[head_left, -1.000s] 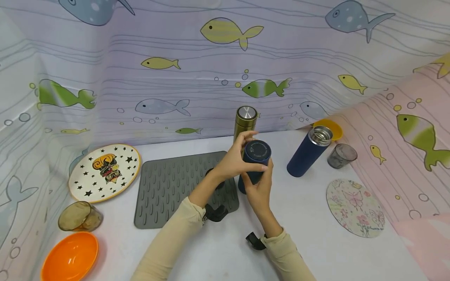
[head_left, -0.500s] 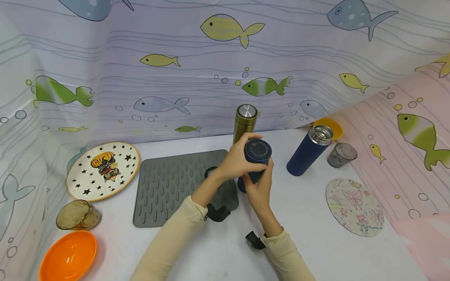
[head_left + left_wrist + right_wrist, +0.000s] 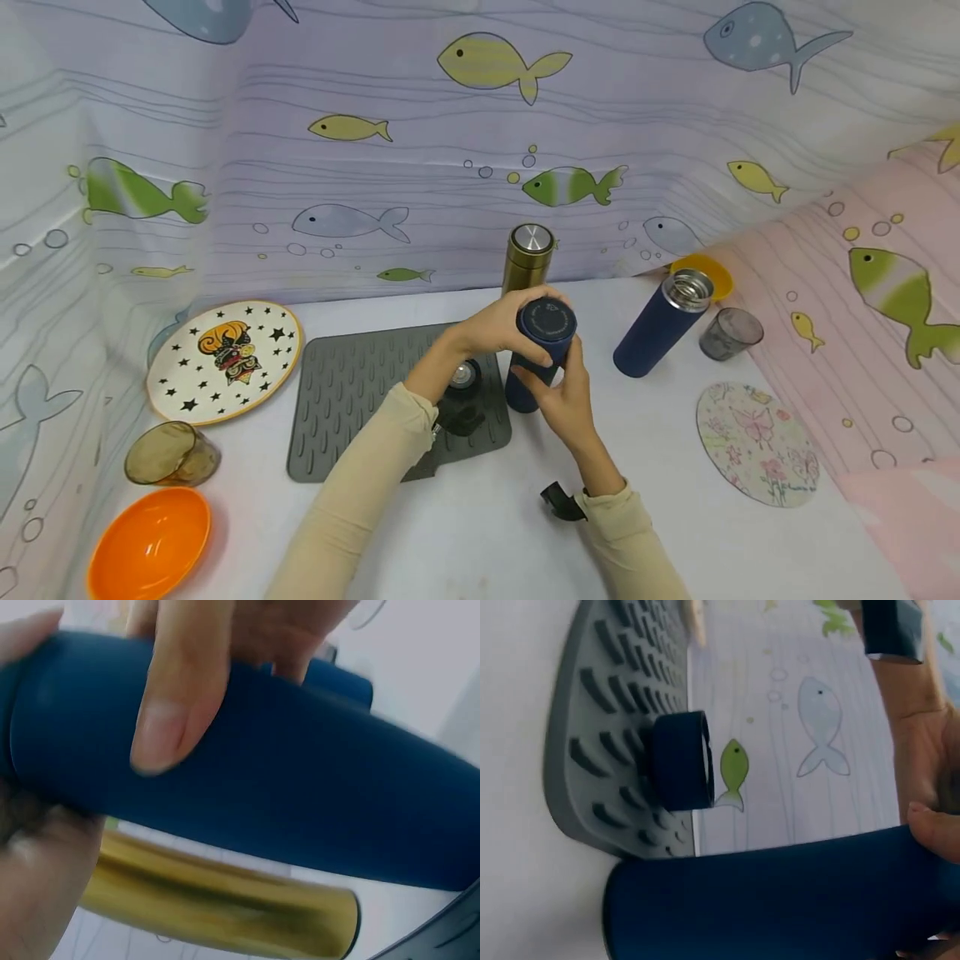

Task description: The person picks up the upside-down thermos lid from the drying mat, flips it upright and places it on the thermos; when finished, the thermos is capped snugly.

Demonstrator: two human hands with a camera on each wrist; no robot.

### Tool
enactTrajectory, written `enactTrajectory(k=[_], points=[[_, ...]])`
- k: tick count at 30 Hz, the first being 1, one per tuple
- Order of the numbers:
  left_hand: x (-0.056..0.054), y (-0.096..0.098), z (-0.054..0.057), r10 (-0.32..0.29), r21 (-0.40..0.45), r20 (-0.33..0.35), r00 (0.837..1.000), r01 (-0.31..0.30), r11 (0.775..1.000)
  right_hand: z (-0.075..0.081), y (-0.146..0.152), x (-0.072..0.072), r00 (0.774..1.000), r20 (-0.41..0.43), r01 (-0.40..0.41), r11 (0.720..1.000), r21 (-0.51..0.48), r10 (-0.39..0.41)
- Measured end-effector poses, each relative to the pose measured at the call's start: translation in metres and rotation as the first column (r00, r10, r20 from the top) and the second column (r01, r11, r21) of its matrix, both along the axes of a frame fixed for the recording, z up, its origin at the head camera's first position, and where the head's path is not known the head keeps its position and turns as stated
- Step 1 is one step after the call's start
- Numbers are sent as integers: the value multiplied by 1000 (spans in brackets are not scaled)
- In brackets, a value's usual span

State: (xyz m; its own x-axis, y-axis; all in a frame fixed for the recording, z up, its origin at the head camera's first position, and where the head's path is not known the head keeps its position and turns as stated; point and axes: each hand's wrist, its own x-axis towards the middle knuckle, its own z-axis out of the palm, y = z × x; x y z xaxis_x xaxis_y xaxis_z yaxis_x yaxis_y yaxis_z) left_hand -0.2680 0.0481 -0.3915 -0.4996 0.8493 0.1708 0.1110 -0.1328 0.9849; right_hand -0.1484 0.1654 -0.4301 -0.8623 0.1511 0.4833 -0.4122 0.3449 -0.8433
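A dark blue thermos (image 3: 522, 393) stands upright beside the grey mat, seen sideways in both wrist views. Its blue lid (image 3: 548, 321), with a printed black top, sits on the upper end. My left hand (image 3: 495, 329) grips the lid, thumb on the near side and fingers round the back. Just below, my right hand (image 3: 566, 404) holds the thermos body, its thumb across the front. On the ribbed mat (image 3: 352, 400) sits a separate dark blue cap (image 3: 681, 760), partly hidden by my left wrist in the head view. A gold thermos (image 3: 527, 258) stands right behind.
Another blue thermos (image 3: 656, 329), lidless, stands at the right near a yellow bowl (image 3: 716, 275), a grey glass (image 3: 731, 333) and a floral round board (image 3: 757, 446). On the left are a star-patterned plate (image 3: 180, 358), an amber glass (image 3: 172, 454) and an orange bowl (image 3: 150, 546).
The print on the lid has turned clockwise under my left hand. My left wrist has swung left, showing more of the cap on the mat, and my right forearm has shifted slightly right.
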Motion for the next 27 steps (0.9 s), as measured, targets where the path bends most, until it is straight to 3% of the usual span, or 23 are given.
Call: enactTrajectory(k=[2, 4, 6, 8, 10, 12, 16, 19, 21, 24, 27], points=[[-7, -2, -1, -61, -3, 14, 998, 61, 998, -1, 3, -2, 1000, 9, -29, 999, 14, 29], [-9, -4, -1, -62, -23, 3, 998, 63, 998, -10, 7, -7, 999, 19, -43, 999, 9, 43], [-4, -8, -2, 14, -65, -60, 998, -18, 998, -20, 11, -13, 999, 20, -28, 1000, 0, 28], [5, -17, -3, 136, -113, -157, 978, -154, 982, -27, 17, -21, 1000, 22, 19, 1000, -19, -18], [16, -32, -6, 264, -142, -229, 937, -301, 943, -29, 26, -35, 996, 21, 91, 995, -43, -90], [25, -49, -13, 371, -173, -282, 885, -428, 887, -25, 35, -53, 985, 10, 170, 983, -64, -170], [41, -84, -38, 470, -235, -287, 835, -537, 810, -21, 53, -98, 962, 15, 273, 959, -72, -273], [50, -101, -55, 491, -289, -297, 819, -567, 772, -26, 63, -122, 950, 54, 309, 950, -51, -307], [52, -108, -62, 501, -304, -301, 812, -579, 756, -30, 66, -130, 944, 75, 326, 945, -35, -323], [51, -111, -73, 515, -337, -308, 800, -598, 727, -37, 69, -133, 939, 99, 332, 943, -7, -329], [45, -108, -83, 492, -397, -340, 801, -597, 697, -38, 69, -131, 939, 136, 318, 948, 13, -317]])
